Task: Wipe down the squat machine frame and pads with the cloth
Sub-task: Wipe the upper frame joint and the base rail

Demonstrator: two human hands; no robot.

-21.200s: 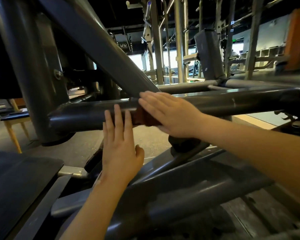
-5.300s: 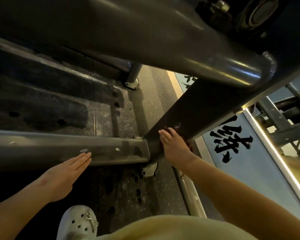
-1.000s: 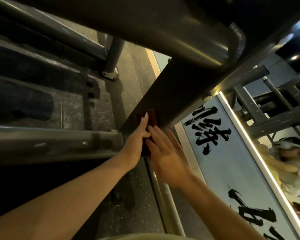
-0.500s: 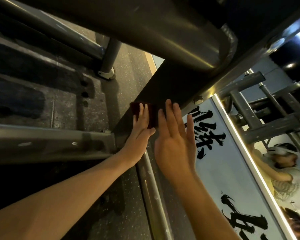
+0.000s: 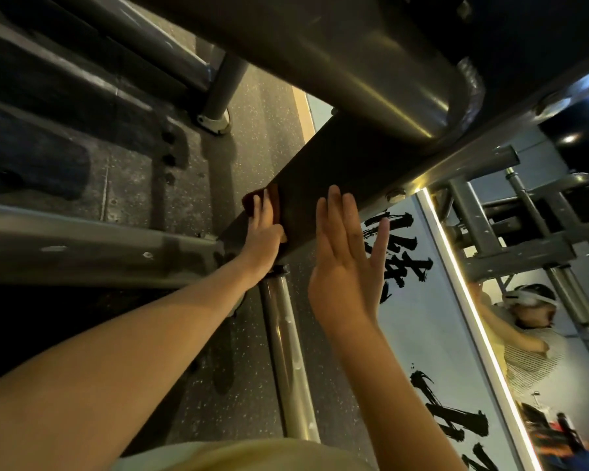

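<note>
1. A person's left hand presses a dark red cloth against the slanting dark beam of a squat machine frame; the fingers lie straight over the cloth, pressing it flat rather than gripping it.
2. The cloth sits on the beam's lower end, near where the beam meets a grey crossbar; its edges show past the fingertips.
3. The right hand is held up flat just beside the left, fingers straight and holding nothing; its fingertips overlap the beam's lower edge, though whether they touch it cannot be told.
4. A thick round tube crosses overhead; a grey rail runs along the speckled floor beneath the arms.
5. At right stands a pale panel with black brush lettering, edged by a bright strip; beyond it appears a figure in a striped top and white headset.
</note>
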